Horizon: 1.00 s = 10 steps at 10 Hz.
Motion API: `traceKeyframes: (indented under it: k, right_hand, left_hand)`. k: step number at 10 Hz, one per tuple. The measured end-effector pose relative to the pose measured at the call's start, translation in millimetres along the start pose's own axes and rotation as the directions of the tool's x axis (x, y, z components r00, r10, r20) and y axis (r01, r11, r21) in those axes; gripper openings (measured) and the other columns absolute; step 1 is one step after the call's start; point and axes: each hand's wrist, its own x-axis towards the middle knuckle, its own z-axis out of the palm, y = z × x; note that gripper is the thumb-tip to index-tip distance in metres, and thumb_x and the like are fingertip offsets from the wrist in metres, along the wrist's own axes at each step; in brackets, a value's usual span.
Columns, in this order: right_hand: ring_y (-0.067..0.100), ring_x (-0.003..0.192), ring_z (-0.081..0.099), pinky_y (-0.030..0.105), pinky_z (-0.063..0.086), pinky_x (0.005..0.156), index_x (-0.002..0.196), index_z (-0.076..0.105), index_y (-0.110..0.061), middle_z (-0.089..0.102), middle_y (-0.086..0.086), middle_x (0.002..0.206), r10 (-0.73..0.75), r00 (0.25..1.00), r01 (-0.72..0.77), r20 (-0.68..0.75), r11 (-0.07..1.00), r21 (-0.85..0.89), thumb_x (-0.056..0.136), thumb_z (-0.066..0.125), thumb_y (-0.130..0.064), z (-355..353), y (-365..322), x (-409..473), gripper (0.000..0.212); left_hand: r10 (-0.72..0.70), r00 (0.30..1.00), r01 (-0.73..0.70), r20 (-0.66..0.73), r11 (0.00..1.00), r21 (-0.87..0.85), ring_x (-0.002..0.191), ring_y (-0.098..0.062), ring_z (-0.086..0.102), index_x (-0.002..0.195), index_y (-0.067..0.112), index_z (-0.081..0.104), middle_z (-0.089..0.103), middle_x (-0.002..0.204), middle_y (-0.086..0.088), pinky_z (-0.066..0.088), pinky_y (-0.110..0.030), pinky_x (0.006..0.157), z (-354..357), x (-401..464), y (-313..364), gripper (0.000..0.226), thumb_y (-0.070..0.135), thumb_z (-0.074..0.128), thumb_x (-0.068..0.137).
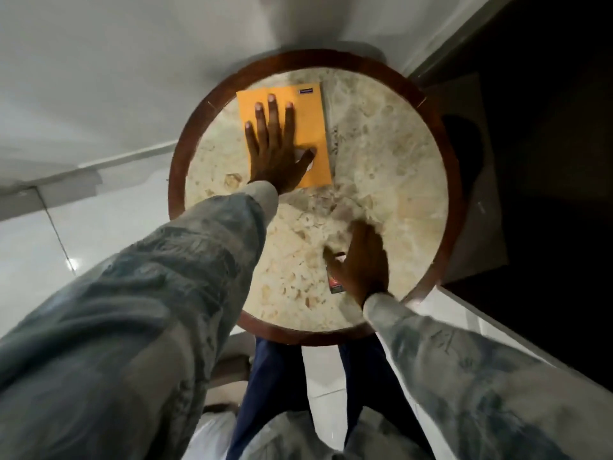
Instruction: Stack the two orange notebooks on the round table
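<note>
An orange notebook (310, 121) lies flat on the far left part of the round table (177, 174), which has a marble top and a dark wooden rim. I cannot tell whether a second notebook lies beneath it; only one orange cover shows. My left hand (275, 151) rests palm down on that cover with its fingers spread. My right hand (365, 260) is blurred and lies low over the table's near right part. It partly covers a small dark object with red print (335, 284), and its grip is unclear.
White tiled floor (39, 254) spreads to the left and a pale wall rises behind the table. To the right is a dark area with a dim flat shape (471, 180) on the floor. My legs in blue trousers (272, 376) stand at the table's near edge.
</note>
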Motion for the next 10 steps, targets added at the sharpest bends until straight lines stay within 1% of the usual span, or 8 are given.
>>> traceKeyframes:
  k: [1,2,4,5,7,8,9,10]
  right_hand:
    - [0.038,0.122,0.055,0.05,0.056,0.09,0.15,0.038,-0.01,0.052,0.015,0.139,0.04,0.994,-0.035,0.099,0.998,-0.043,0.085,0.066,-0.042,22,11,-27,0.078]
    - [0.041,0.118,0.057,0.048,0.058,0.087,0.146,0.043,-0.008,0.052,0.017,0.136,0.06,0.995,-0.063,0.086,0.997,0.04,0.083,0.068,-0.026,22,10,-18,0.071]
    - [0.044,0.114,0.06,0.049,0.057,0.089,0.136,0.051,-0.005,0.061,0.022,0.125,0.073,0.976,-0.027,-0.207,0.976,0.218,0.082,0.07,-0.022,-38,-20,90,0.06]
    - [0.038,0.119,0.062,0.047,0.057,0.094,0.138,0.05,-0.007,0.064,0.019,0.129,0.068,0.945,0.033,-0.319,0.953,0.301,0.083,0.073,-0.025,-72,-40,150,0.062]
    - [0.039,0.122,0.058,0.047,0.056,0.095,0.138,0.05,-0.006,0.061,0.018,0.133,-0.026,0.939,0.098,-0.342,0.976,0.194,0.081,0.074,-0.027,-74,-41,186,0.066]
    - [0.039,0.123,0.057,0.049,0.056,0.096,0.139,0.049,-0.007,0.06,0.016,0.136,-0.037,0.938,0.125,-0.344,0.964,0.237,0.08,0.078,-0.026,-74,-39,184,0.068]
    - [0.033,0.123,0.06,0.047,0.055,0.101,0.14,0.049,-0.009,0.063,0.012,0.134,0.037,0.931,0.119,-0.364,0.91,0.397,0.079,0.083,-0.029,-103,-43,164,0.073]
    - [0.018,0.097,0.071,0.045,0.064,0.084,0.121,0.065,-0.007,0.073,0.004,0.105,0.073,0.895,0.271,-0.44,0.695,0.666,0.078,0.087,-0.029,-164,-41,132,0.053]
  left_hand:
    - [-0.014,1.0,0.014,0.004,1.0,0.004,0.159,-0.045,-0.005,0.165,0.015,0.003,-0.005,0.172,-0.02,0.001,-0.064,0.127,3,1,-2,0.093,0.069,0.035,0.095]
    - [-0.014,1.0,0.014,0.015,1.0,0.01,0.159,-0.045,-0.006,0.165,0.014,0.003,-0.005,0.172,-0.02,0.0,-0.064,0.126,-1,5,-3,0.094,0.069,0.035,0.096]
    - [-0.037,0.999,0.036,0.032,0.999,0.009,0.159,-0.043,-0.008,0.165,0.016,0.001,-0.008,0.172,-0.019,0.0,-0.064,0.126,0,7,-1,0.093,0.068,0.038,0.096]
    - [-0.037,0.999,0.037,0.015,0.999,0.015,0.16,-0.042,-0.009,0.165,0.016,0.001,-0.008,0.173,-0.018,0.0,-0.063,0.127,4,6,-3,0.093,0.068,0.036,0.097]
    - [-0.017,0.999,0.018,-0.029,1.0,0.024,0.16,-0.042,-0.006,0.165,0.015,0.003,-0.005,0.173,-0.018,-0.001,-0.062,0.127,10,5,-5,0.093,0.069,0.033,0.096]
    - [-0.017,0.999,0.019,-0.033,0.999,0.045,0.16,-0.041,-0.007,0.165,0.015,0.002,-0.006,0.173,-0.017,-0.002,-0.061,0.127,12,7,-7,0.094,0.07,0.033,0.096]
    - [-0.014,1.0,0.014,-0.011,0.999,0.039,0.16,-0.039,-0.012,0.165,0.016,-0.003,-0.012,0.173,-0.015,-0.005,-0.061,0.128,5,2,-2,0.094,0.068,0.035,0.097]
    - [-0.031,0.997,0.035,-0.067,0.998,0.059,0.16,-0.037,-0.011,0.164,0.015,-0.004,-0.013,0.172,-0.016,0.001,-0.061,0.128,-17,-12,14,0.088,0.063,0.032,0.1]
